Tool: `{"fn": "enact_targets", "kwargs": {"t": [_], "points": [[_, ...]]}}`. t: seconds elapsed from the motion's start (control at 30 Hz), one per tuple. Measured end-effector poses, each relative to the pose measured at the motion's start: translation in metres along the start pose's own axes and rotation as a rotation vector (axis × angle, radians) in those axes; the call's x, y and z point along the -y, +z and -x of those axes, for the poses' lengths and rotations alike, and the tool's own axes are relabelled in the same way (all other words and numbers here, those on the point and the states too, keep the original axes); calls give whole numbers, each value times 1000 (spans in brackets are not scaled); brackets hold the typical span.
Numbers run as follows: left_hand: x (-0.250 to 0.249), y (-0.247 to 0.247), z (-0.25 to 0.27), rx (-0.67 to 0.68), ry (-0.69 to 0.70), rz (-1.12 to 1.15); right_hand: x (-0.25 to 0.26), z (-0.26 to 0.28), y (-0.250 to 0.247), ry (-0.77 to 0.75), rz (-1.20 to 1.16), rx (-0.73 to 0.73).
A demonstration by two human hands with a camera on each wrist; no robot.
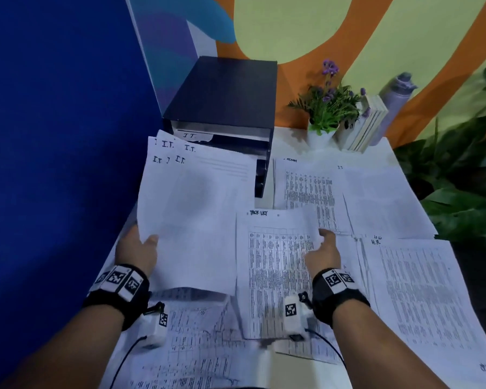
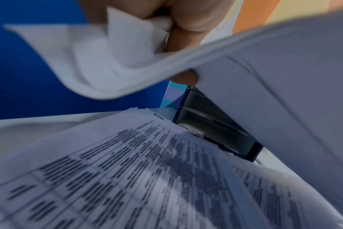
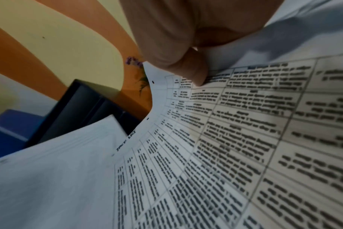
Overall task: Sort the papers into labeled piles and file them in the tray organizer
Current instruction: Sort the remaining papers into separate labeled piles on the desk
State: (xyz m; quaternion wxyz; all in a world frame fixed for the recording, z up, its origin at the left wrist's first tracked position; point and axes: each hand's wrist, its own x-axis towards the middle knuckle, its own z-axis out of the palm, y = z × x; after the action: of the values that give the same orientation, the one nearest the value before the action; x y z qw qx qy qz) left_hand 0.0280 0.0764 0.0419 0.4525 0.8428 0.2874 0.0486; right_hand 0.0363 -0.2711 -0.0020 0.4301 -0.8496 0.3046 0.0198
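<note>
My left hand [image 1: 141, 245] grips the left edge of a stack of papers marked "I.T." [image 1: 191, 209] and holds it raised, tilted toward the black tray organizer [image 1: 222, 102]. In the left wrist view the fingers [image 2: 186, 20] pinch the curled stack [image 2: 264, 77], with the organizer's slots [image 2: 209, 124] beyond. My right hand [image 1: 324, 248] holds a "Task List" sheet [image 1: 275, 265] by its right edge, thumb on top; the right wrist view shows the thumb [image 3: 194, 72] pressing the printed table [image 3: 245, 139]. An "I.T." label [image 1: 192, 135] marks the organizer's top slot.
Other piles lie on the white table: an "Admin" sheet [image 1: 306, 186], an "H.R." pile [image 1: 421, 290], more sheets at the front [image 1: 202, 346]. A potted plant [image 1: 326, 108], books [image 1: 368, 122] and a bottle [image 1: 396, 91] stand at the back right. A blue partition [image 1: 54, 136] bounds the left.
</note>
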Motion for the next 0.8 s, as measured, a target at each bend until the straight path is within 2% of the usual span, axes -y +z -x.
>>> {"fn": "enact_targets", "kwargs": {"t": [0.13, 0.27, 0.37, 0.4, 0.43, 0.5, 0.57, 0.6, 0.67, 0.8], "points": [[-20, 8, 10, 1, 25, 46, -38, -4, -39, 97, 43, -62], [-31, 24, 27, 34, 66, 37, -64, 0, -63, 163, 78, -29], [-42, 37, 43, 54, 77, 56, -67, -3, -71, 101, 282, -60], [-45, 41, 49, 55, 86, 68, -62, -4, -72, 54, 281, -58], [-49, 45, 54, 61, 94, 81, -55, -5, -75, 4, 201, -10], [-55, 56, 62, 85, 95, 122, -39, -6, -76, -39, -143, 185], [-62, 68, 72, 123, 80, 182, -24, -5, -76, 34, -420, 405], [-65, 74, 78, 140, 91, 207, -19, -5, -77, 66, -497, 464], [-68, 87, 90, 200, 80, 261, -12, -4, -78, 63, -613, 462], [-69, 107, 110, 325, 17, 342, -17, -11, -92, -75, -615, 267]]}}
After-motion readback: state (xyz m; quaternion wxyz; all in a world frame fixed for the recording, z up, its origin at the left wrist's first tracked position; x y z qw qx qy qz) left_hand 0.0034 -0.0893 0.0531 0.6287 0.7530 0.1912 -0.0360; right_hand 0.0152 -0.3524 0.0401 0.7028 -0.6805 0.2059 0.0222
